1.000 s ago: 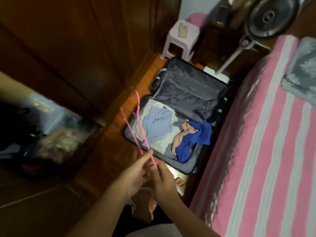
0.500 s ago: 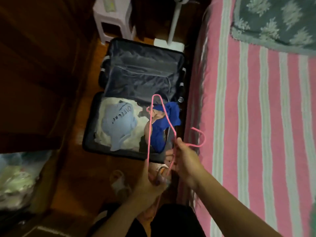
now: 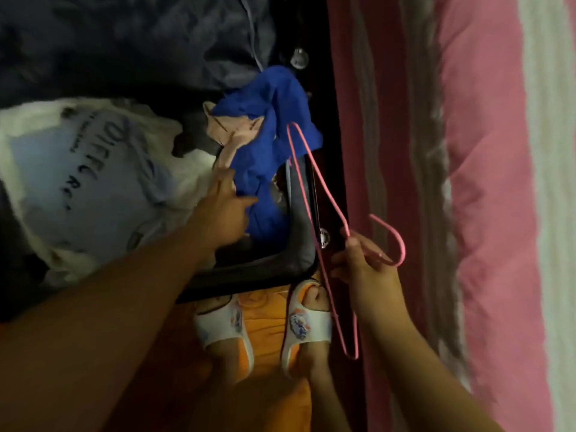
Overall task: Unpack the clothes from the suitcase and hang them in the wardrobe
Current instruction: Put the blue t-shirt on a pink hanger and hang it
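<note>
Head cam, looking straight down. My left hand [image 3: 223, 210] is reaching into the open suitcase [image 3: 274, 260] at centre frame; fingers extended, touching the blue garment [image 3: 268, 145], not curled round it, so that grip is released. Motion blur on the fingertips, so I cannot tell how firm the contact is.

My right hand [image 3: 363, 263], lower right of centre, has its grip pinched on the pink hanger [image 3: 314, 173] at the neck just below the hook. The hook curves out to the right over the bed edge. One end of the hanger's loop reaches up over the blue garment; the other hangs down past my right foot.

The blue garment lies crumpled at the right side of the suitcase's lower half, with a peach piece of cloth [image 3: 232, 134] just beside it on the left. A white and light-blue printed top [image 3: 78, 182] fills the left of the frame. Dark lining of the suitcase lid [image 3: 124, 42] runs along the top.

Bed with pink and white striped cover [image 3: 483, 151] runs down the right side. My feet in white and orange slippers [image 3: 227, 328] stand on the floor at bottom centre, just below the suitcase rim.
</note>
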A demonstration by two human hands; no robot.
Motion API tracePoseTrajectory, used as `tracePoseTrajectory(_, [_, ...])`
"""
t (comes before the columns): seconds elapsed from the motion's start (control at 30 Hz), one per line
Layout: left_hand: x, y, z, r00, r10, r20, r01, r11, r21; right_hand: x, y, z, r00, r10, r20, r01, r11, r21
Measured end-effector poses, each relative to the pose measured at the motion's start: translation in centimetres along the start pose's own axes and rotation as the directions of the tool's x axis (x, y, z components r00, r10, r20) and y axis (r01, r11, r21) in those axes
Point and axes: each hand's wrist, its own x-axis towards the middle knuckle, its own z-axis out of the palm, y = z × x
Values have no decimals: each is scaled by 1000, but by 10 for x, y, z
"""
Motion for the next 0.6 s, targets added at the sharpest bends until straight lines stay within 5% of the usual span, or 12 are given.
tracePoseTrajectory(0.1, [58,-28,28,968,251,15,-251,968,-13,14,21,13,1000,19,-11,-18,999,51])
tracePoseTrajectory(0.13, [64,-29,29,973,228,39,-226,973,-48,15,25,16,1000,27,-14,-26,997,67])
tracePoseTrajectory(0.23, [48,-5,16,973,-210,-91,162,913,-376,4,27,17,997,55,-54,-49,994,100])
tracePoseTrajectory(0.33, [-6,18,-18,825,-565,24,279,370,-886,-25,10,11,990,99,-96,-85,986,143])
tracePoseTrajectory(0.47, [-109,27,-96,726,-626,283,256,-135,-957,-84,-27,-8,989,127,-76,-112,977,180])
tracePoseTrajectory(0.53, [-154,30,-144,726,-598,339,175,-316,-933,-115,-51,-22,994,84,-72,-69,980,184])
tracePoseTrajectory(0.6, [-195,42,-202,735,-609,298,104,-333,-937,-145,-77,-41,996,29,-79,-16,987,158])
